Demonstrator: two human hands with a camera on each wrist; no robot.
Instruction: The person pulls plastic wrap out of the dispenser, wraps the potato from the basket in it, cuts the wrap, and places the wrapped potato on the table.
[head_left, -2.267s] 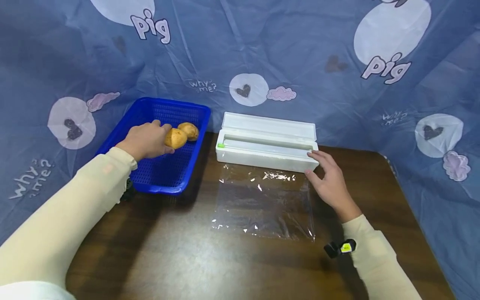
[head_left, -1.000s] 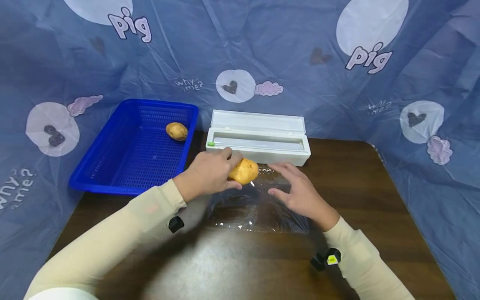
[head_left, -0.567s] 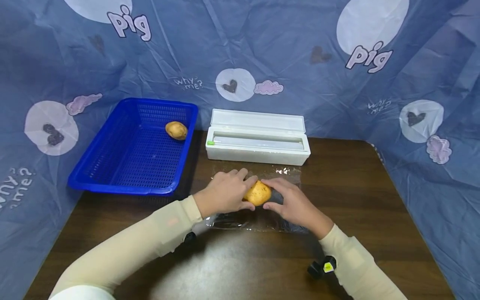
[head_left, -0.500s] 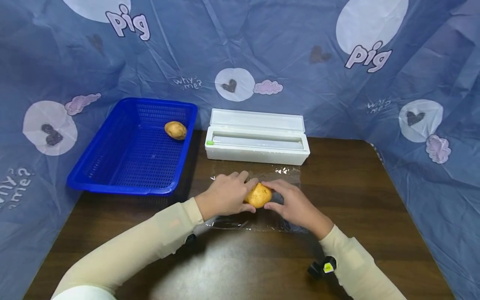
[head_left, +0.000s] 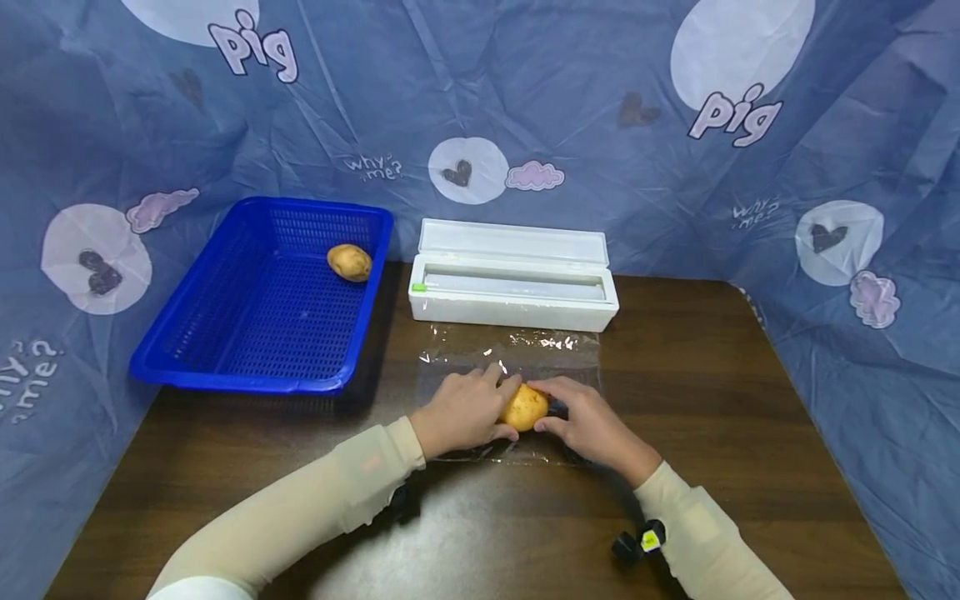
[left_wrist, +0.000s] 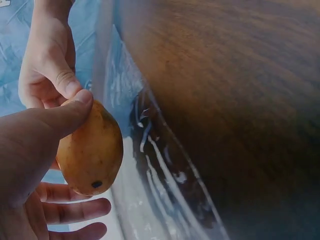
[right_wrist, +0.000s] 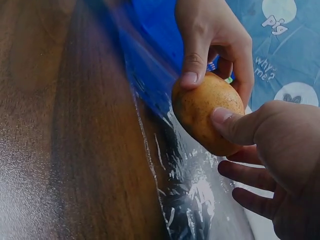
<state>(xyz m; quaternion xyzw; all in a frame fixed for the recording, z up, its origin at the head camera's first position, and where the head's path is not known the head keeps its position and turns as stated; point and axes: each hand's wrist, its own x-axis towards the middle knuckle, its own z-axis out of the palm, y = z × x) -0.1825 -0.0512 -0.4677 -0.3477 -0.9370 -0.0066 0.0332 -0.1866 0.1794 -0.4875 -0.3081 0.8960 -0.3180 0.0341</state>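
Observation:
A yellow potato [head_left: 524,407] is between my two hands, above the clear plastic wrap [head_left: 577,350] near its front edge. My left hand [head_left: 467,413] grips the potato from the left, thumb on the near side and fingers on the far side. From the right, my right hand [head_left: 592,423] pinches its other end the same way. In the left wrist view the potato [left_wrist: 95,147] shows a dark spot at its lower end. Both thumbs lie on the potato [right_wrist: 212,110] in the right wrist view. Whether it touches the wrap is hard to tell.
A white wrap dispenser box [head_left: 513,312] stands behind the hands, lid up, with a green slider [head_left: 418,287] at its left. The wrap runs out of its front. To the left, a blue basket [head_left: 247,382] holds a second potato [head_left: 349,262]. A printed curtain [head_left: 480,83] hangs behind.
My left hand has taken the potato out of the basket and carried it right, over the wrap. My right hand has left the dispenser box and taken hold of the potato too. Both have since moved nearer.

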